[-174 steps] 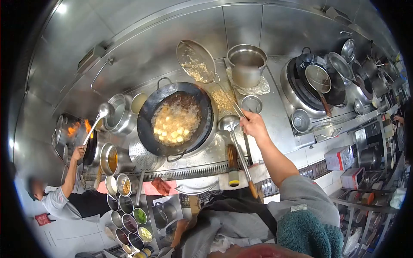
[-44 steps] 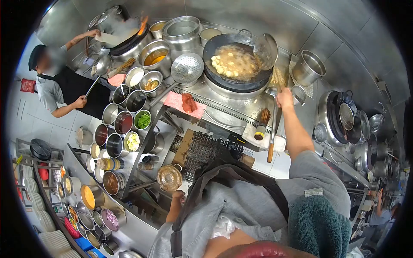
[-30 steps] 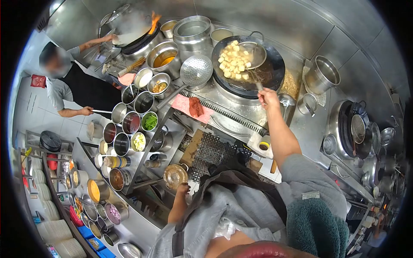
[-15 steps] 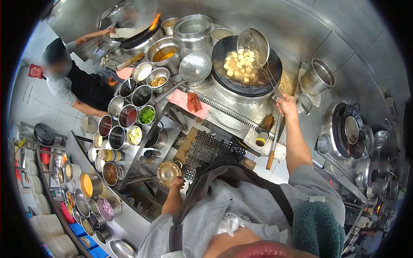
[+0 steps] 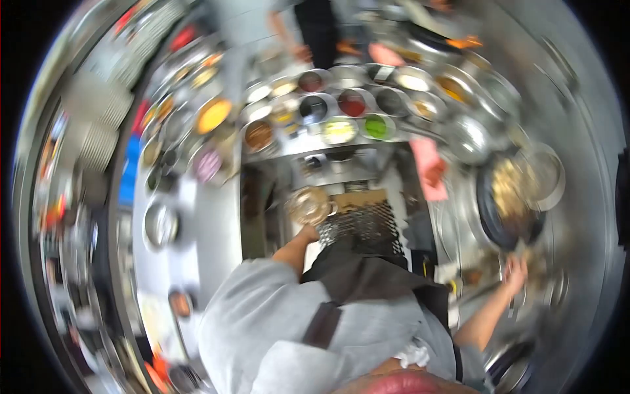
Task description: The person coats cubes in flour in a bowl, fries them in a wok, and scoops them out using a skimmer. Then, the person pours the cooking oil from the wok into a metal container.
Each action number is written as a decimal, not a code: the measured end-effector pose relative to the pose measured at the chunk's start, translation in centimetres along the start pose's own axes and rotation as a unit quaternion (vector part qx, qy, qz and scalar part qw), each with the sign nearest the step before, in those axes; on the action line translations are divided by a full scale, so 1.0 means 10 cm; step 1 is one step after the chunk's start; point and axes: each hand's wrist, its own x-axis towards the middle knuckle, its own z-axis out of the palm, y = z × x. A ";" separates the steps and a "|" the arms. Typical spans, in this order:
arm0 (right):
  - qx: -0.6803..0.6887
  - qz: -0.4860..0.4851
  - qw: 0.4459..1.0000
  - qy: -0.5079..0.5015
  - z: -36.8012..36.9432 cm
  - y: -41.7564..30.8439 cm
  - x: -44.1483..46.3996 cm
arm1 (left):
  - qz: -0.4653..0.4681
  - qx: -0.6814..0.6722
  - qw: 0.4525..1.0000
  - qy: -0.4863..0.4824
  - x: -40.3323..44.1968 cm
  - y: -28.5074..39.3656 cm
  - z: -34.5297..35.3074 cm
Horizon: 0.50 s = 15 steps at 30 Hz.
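Note:
My left hand (image 5: 307, 234) is closed on the rim of a round, shallow two-handled pan (image 5: 307, 205), held low in front of my apron. The pan looks brownish and shiny; motion blur hides what is inside. Out to the right, my right hand (image 5: 516, 273) is wrapped round the handle of a strainer (image 5: 542, 176). The round strainer head is over the far side of a black wok (image 5: 487, 209). Pale yellow chunks (image 5: 508, 187) lie in the wok, smeared by blur, with brownish liquid nearer me.
Several metal pots, including one of chopped greens (image 5: 376, 127), line the counter ahead. A perforated ladle (image 5: 470, 141) and a pink cloth (image 5: 430, 167) lie beside the wok. A co-worker in a black apron (image 5: 316, 29) stands beyond. Stacked plates (image 5: 98, 144) are at left.
My view has swung to the left, so the wok now appears at the right edge and the left counter shows more. Both hands keep their holds on the pan and strainer.

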 end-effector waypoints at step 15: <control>0.029 -0.028 0.999 -0.014 0.03 -0.33 -0.29 | -0.034 -0.069 0.990 -0.116 -0.14 0.09 0.12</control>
